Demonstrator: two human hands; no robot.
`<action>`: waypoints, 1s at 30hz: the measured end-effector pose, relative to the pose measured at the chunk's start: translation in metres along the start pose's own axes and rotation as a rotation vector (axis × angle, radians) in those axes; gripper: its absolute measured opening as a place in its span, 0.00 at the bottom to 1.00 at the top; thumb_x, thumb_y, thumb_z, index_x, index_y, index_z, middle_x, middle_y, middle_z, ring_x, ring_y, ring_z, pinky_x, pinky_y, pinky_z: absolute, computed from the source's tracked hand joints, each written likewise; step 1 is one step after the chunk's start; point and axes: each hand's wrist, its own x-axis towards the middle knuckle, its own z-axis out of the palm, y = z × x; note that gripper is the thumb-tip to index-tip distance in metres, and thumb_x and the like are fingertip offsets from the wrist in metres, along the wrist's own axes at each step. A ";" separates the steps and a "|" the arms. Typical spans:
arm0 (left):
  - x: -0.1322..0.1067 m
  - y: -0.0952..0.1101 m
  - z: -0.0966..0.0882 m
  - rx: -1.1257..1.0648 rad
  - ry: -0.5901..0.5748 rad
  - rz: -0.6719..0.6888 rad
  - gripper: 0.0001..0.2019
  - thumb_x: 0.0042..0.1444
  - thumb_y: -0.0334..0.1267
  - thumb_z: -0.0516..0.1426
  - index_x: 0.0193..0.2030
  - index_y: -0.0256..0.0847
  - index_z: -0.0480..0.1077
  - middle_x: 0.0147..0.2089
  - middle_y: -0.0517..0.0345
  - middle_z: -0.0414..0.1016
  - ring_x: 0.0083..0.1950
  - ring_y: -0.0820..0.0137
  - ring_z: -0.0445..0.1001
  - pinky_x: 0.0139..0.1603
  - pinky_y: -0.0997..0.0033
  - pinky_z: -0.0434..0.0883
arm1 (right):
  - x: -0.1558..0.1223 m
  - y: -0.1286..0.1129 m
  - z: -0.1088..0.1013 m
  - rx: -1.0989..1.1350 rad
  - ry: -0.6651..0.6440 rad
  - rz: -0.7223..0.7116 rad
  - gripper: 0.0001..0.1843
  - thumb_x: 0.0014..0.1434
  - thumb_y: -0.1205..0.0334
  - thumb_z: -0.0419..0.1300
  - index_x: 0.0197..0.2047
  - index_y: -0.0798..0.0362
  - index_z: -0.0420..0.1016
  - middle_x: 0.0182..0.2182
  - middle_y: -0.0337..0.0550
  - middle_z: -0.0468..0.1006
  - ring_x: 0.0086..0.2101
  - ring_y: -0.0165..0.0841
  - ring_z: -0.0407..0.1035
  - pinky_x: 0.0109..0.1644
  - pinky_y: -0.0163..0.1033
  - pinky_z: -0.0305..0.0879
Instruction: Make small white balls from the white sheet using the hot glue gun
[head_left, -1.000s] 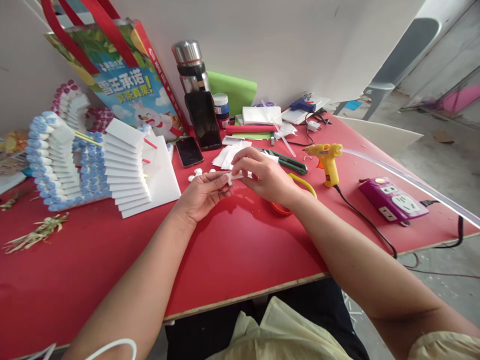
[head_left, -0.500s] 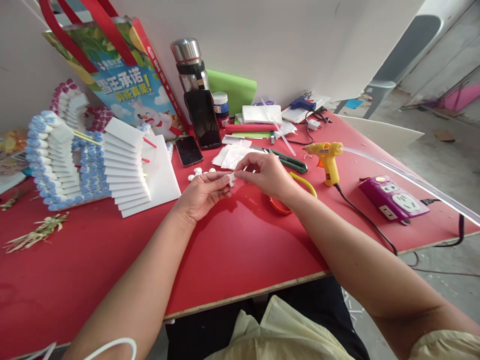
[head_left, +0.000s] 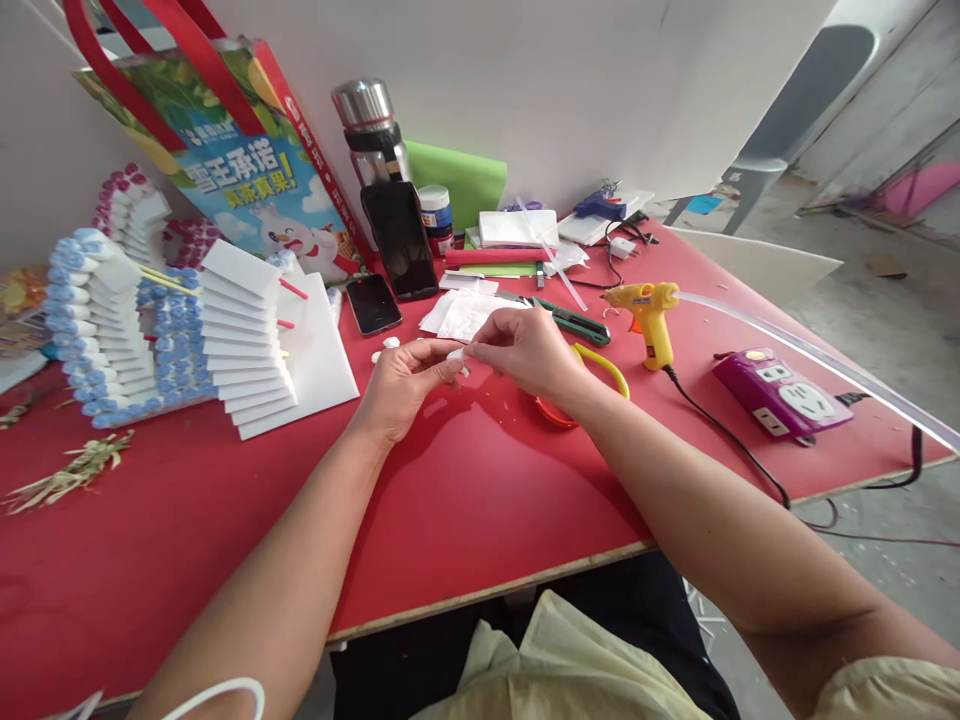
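Head: left hand (head_left: 407,385), white piece (head_left: 456,354) pinched

Smooth, faintly glossy counter (head_left: 480,500), its edge (head_left: 495,592) like raw wood; near the dial's centre, a matt white piece (head_left: 455,354); at 9 o'clock, matt slabs (head_left: 245,349); at 11, a shiny metal flask (head_left: 365,104); at 3, a plastic glue gun (head_left: 655,322) and a glossy plastic socket block (head_left: 782,394)

Red tbl (head_left: 480,510), glue gun (head_left: 654,328), phone (head_left: 374,304) atop
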 end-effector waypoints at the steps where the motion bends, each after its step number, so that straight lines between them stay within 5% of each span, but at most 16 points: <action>1: 0.000 0.000 0.000 0.002 0.003 0.008 0.10 0.53 0.39 0.70 0.42 0.41 0.83 0.35 0.57 0.79 0.32 0.74 0.73 0.40 0.70 0.72 | -0.001 -0.001 0.001 0.017 0.003 0.017 0.09 0.54 0.59 0.67 0.27 0.55 0.76 0.21 0.37 0.75 0.22 0.26 0.64 0.26 0.34 0.57; 9: 0.002 -0.004 0.001 -0.181 -0.004 -0.050 0.12 0.51 0.39 0.71 0.41 0.38 0.82 0.37 0.56 0.80 0.33 0.74 0.75 0.41 0.71 0.75 | 0.001 0.002 0.003 0.272 -0.066 0.049 0.15 0.60 0.54 0.62 0.26 0.55 0.74 0.18 0.38 0.73 0.19 0.26 0.61 0.24 0.35 0.57; 15: 0.002 -0.005 -0.002 -0.436 0.020 -0.248 0.14 0.49 0.36 0.72 0.41 0.35 0.80 0.37 0.54 0.79 0.34 0.76 0.75 0.40 0.75 0.77 | 0.004 -0.002 -0.009 0.007 0.203 -0.078 0.15 0.62 0.55 0.59 0.27 0.54 0.73 0.23 0.39 0.76 0.22 0.27 0.63 0.29 0.35 0.58; 19: 0.002 -0.002 -0.007 -0.639 -0.003 -0.325 0.14 0.46 0.31 0.73 0.38 0.31 0.78 0.34 0.57 0.74 0.30 0.80 0.70 0.34 0.82 0.73 | 0.000 -0.022 -0.020 -0.300 0.139 -0.084 0.15 0.61 0.60 0.59 0.23 0.53 0.69 0.20 0.39 0.72 0.22 0.28 0.60 0.28 0.37 0.51; 25: 0.001 0.004 -0.006 -0.769 -0.118 -0.327 0.11 0.47 0.29 0.72 0.34 0.32 0.75 0.29 0.61 0.66 0.28 0.80 0.65 0.29 0.82 0.69 | -0.046 -0.025 -0.036 -0.527 0.101 -0.075 0.22 0.63 0.57 0.58 0.20 0.51 0.57 0.17 0.37 0.63 0.21 0.29 0.53 0.27 0.39 0.45; 30: 0.001 0.000 -0.005 -0.659 -0.068 -0.307 0.11 0.48 0.32 0.72 0.36 0.32 0.78 0.32 0.58 0.69 0.29 0.80 0.66 0.31 0.80 0.71 | -0.098 0.007 -0.055 -0.594 0.272 -0.022 0.16 0.66 0.55 0.56 0.27 0.51 0.68 0.23 0.40 0.71 0.24 0.32 0.61 0.30 0.39 0.54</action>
